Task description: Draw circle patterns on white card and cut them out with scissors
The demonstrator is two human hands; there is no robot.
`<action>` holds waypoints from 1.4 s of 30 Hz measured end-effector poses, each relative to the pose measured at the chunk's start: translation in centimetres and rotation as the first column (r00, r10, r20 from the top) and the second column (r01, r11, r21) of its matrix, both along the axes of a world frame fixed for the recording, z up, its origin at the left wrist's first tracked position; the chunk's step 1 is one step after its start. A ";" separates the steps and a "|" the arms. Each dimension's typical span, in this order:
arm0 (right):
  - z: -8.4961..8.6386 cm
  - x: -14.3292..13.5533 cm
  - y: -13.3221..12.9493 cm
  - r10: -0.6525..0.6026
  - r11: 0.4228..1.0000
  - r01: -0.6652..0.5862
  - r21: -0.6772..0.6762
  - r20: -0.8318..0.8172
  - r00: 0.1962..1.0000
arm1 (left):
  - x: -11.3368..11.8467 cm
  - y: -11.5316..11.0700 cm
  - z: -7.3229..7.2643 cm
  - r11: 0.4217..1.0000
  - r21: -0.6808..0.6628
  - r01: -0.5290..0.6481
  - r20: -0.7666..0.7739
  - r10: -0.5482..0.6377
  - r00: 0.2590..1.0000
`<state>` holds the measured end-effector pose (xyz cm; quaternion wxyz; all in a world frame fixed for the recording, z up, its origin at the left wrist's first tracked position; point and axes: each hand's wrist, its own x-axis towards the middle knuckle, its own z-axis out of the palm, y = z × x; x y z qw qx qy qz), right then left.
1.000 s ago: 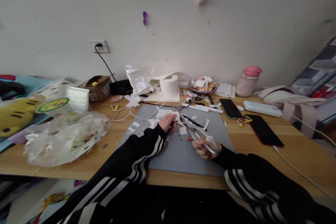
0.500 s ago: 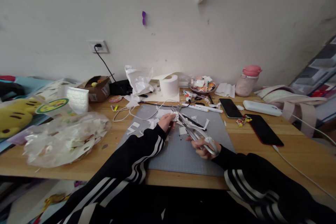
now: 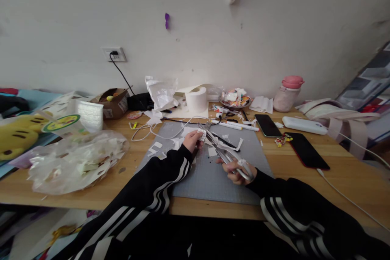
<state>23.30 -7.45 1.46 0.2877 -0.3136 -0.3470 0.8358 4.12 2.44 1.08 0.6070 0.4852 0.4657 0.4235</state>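
Note:
My left hand (image 3: 191, 141) pinches a small white piece with black outlines (image 3: 202, 134), likely paper or card, above the cutting mat. My right hand (image 3: 234, 171) is wrapped round the handles of silver spring-handled pliers (image 3: 227, 155). The jaws of the pliers point away to the left and reach the right side of the white piece. Whether they bite on it is too small to tell. Below both hands lies the grey cutting mat (image 3: 210, 187), with white paper scraps (image 3: 212, 152) and a black pen-like tool (image 3: 226, 141) on it.
Behind the mat stand a white paper roll (image 3: 195, 100) and a plate of scraps (image 3: 235, 98). Markers (image 3: 242, 126) lie at its far edge. To the right are two phones (image 3: 307, 151), a power bank and a pink bottle (image 3: 287, 94). A plastic bag (image 3: 76, 162) lies left.
The white piece has turned and shifted very slightly in my left hand at the jaws. My right hand and the pliers stay almost where they were.

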 end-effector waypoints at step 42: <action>0.4 -0.4 -0.2 -0.035 0.999 0.035 0.013 0.044 0.998 | -0.1 0.5 -0.1 0.994 0.021 -0.111 0.033 0.110 0.993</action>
